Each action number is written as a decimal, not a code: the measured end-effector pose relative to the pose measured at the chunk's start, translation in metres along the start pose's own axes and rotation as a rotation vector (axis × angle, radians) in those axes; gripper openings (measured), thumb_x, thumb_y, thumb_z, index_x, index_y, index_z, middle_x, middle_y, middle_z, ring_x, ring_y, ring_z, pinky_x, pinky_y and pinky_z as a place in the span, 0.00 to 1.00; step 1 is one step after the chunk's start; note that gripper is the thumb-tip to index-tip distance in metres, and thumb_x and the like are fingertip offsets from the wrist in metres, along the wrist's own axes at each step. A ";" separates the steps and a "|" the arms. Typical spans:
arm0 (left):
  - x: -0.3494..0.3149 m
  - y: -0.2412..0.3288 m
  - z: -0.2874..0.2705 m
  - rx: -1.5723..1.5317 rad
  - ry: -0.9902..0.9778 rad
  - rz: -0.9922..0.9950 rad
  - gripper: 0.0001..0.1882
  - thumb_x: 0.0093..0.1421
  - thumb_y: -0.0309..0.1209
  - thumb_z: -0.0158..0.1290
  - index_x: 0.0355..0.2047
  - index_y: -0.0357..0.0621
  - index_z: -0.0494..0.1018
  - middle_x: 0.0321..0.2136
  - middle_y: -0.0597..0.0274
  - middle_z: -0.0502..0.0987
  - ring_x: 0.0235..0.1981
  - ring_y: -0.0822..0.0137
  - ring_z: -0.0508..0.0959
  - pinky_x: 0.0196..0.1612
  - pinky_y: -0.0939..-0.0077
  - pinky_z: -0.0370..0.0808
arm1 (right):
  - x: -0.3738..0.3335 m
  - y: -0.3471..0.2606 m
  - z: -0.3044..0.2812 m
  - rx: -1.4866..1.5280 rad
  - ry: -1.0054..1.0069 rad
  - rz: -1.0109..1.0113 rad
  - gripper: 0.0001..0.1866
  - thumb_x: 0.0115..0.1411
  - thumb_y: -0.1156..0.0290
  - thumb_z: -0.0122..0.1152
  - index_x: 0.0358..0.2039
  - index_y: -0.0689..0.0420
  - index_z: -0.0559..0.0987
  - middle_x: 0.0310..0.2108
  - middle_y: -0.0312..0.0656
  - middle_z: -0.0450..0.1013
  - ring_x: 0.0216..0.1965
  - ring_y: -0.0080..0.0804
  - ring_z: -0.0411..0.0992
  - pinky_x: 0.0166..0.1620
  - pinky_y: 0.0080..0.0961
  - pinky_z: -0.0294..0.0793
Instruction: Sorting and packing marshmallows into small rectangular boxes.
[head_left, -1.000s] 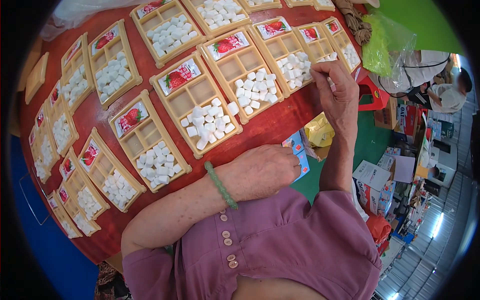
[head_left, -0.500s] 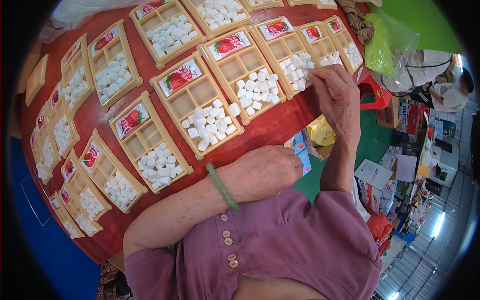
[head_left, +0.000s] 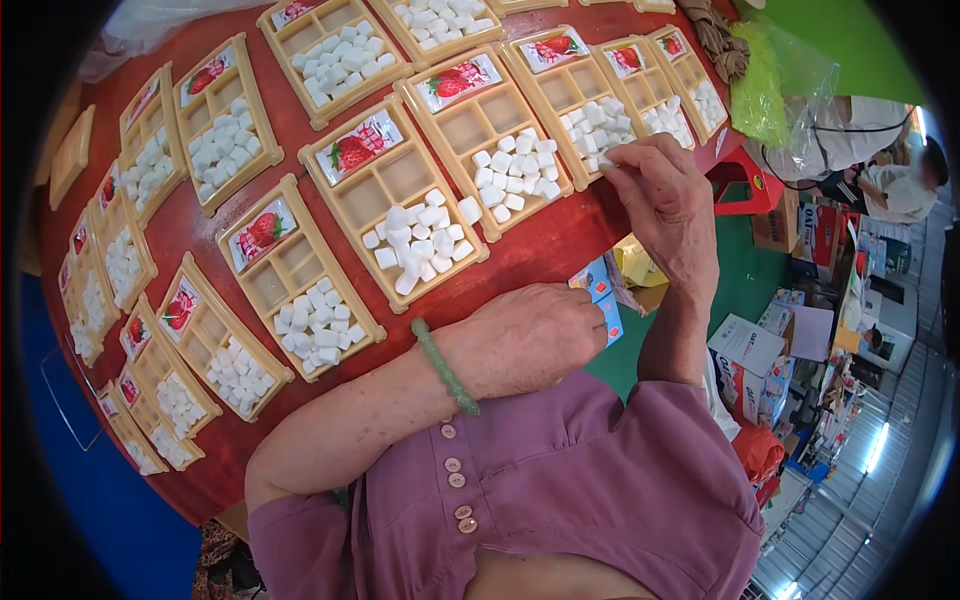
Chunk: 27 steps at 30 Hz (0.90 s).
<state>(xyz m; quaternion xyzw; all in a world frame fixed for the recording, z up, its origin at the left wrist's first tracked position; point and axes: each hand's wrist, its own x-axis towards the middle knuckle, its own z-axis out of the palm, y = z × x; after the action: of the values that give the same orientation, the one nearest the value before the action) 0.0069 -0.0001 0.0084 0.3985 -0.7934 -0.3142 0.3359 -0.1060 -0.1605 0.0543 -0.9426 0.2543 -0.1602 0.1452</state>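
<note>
My right hand hangs over the near edge of a beige divided tray. Its thumb and fingers are pinched together beside the heap of white marshmallows in that tray; whatever is between the fingertips is too small to make out. My left hand rests back-up near the table's front edge, a green bead bracelet at its wrist, fingers curled under and mostly hidden. Nearest it is a tray with a strawberry-print packet and marshmallows. One loose marshmallow sits between two trays.
Similar trays with packets and marshmallows cover the red table. Clear plastic lies at the far left, a yellow-green bag at the far right. Beyond the edge are a red basket, a blue printed card and cartons.
My right hand has shifted a little left and nearer, its fingertips moving to the near edge of the marshmallow heap. The left hand stays about where it was.
</note>
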 end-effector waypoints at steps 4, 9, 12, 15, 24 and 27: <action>0.000 0.000 0.000 0.005 -0.005 0.001 0.08 0.48 0.24 0.55 0.31 0.38 0.72 0.32 0.57 0.75 0.39 0.59 0.76 0.47 0.65 0.75 | -0.001 0.003 0.000 0.024 0.016 0.014 0.08 0.55 0.80 0.64 0.37 0.61 0.80 0.34 0.42 0.74 0.36 0.35 0.75 0.38 0.25 0.74; 0.000 -0.001 0.000 -0.002 0.007 0.010 0.08 0.48 0.24 0.55 0.31 0.38 0.72 0.33 0.57 0.75 0.39 0.59 0.75 0.47 0.66 0.75 | 0.001 0.004 -0.001 0.030 0.010 0.002 0.08 0.57 0.81 0.62 0.38 0.62 0.79 0.35 0.43 0.73 0.36 0.36 0.75 0.39 0.25 0.73; 0.000 0.000 0.000 -0.004 0.008 0.008 0.08 0.48 0.23 0.55 0.31 0.38 0.72 0.33 0.57 0.75 0.39 0.59 0.75 0.47 0.66 0.75 | 0.005 0.006 -0.002 0.040 -0.033 -0.012 0.07 0.58 0.81 0.61 0.37 0.62 0.79 0.35 0.43 0.72 0.35 0.37 0.74 0.39 0.26 0.73; 0.000 -0.001 0.000 -0.009 0.007 0.010 0.08 0.49 0.24 0.55 0.31 0.38 0.72 0.33 0.57 0.75 0.39 0.59 0.75 0.47 0.66 0.75 | 0.008 0.007 -0.005 0.003 -0.085 -0.019 0.06 0.58 0.81 0.61 0.37 0.62 0.78 0.34 0.44 0.72 0.35 0.38 0.74 0.39 0.27 0.73; -0.001 -0.001 0.001 0.003 0.000 -0.001 0.06 0.50 0.24 0.54 0.30 0.38 0.72 0.32 0.57 0.75 0.39 0.59 0.75 0.47 0.66 0.75 | 0.014 0.011 -0.003 0.042 -0.101 0.016 0.05 0.57 0.79 0.62 0.34 0.63 0.78 0.31 0.43 0.73 0.33 0.38 0.74 0.37 0.26 0.72; 0.000 0.000 0.001 -0.008 0.006 0.004 0.06 0.50 0.24 0.54 0.30 0.38 0.72 0.32 0.57 0.75 0.39 0.59 0.76 0.46 0.66 0.75 | 0.014 0.010 -0.006 0.053 -0.133 0.073 0.05 0.57 0.79 0.62 0.35 0.63 0.78 0.31 0.41 0.74 0.33 0.32 0.74 0.38 0.24 0.72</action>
<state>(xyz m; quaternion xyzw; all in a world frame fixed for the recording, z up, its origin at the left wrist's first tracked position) 0.0066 -0.0002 0.0078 0.3964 -0.7921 -0.3156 0.3404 -0.1015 -0.1768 0.0597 -0.9371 0.2740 -0.0984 0.1925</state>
